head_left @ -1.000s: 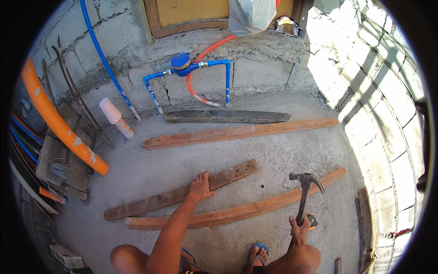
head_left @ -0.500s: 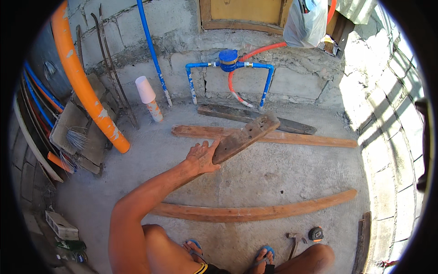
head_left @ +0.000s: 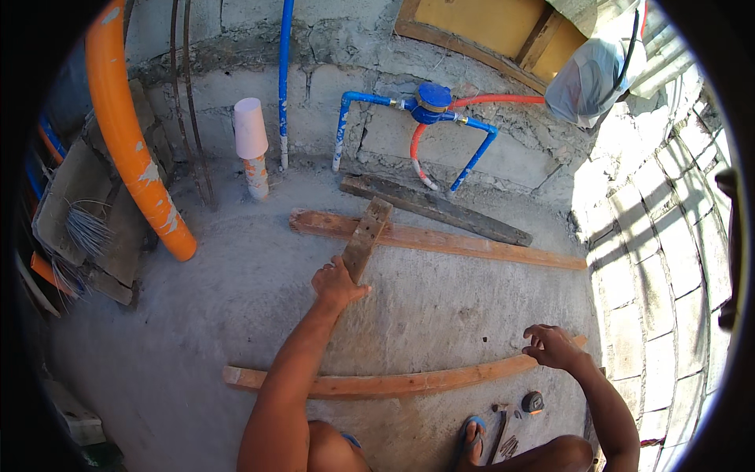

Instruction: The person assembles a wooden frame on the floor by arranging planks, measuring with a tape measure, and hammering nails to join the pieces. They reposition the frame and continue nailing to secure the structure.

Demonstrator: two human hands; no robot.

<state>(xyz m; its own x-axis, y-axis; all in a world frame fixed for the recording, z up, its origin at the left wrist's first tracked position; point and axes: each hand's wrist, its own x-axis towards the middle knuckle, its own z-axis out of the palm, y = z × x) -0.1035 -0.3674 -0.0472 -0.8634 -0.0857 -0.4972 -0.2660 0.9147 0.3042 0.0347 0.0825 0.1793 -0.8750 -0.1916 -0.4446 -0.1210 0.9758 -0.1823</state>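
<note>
My left hand is closed around a short weathered wooden plank in the middle of the floor. Its far end lies across the left part of a long reddish wooden beam, while its near end is hidden behind my hand and forearm. Over the right end of a nearer wooden beam hovers my right hand, fingers loosely bent and apart, holding nothing. A tape measure and a hammer lie on the concrete below it, by my foot.
A dark plank lies near the back wall below blue pipes with a blue meter. At left stand a thick orange pipe, a pipe stub under a pale pink cup, and concrete blocks. A sunlit block wall bounds the right.
The plank has swung to point more directly away from me, and my left hand has shifted slightly left with it. My right hand has come into view. The view has turned.
</note>
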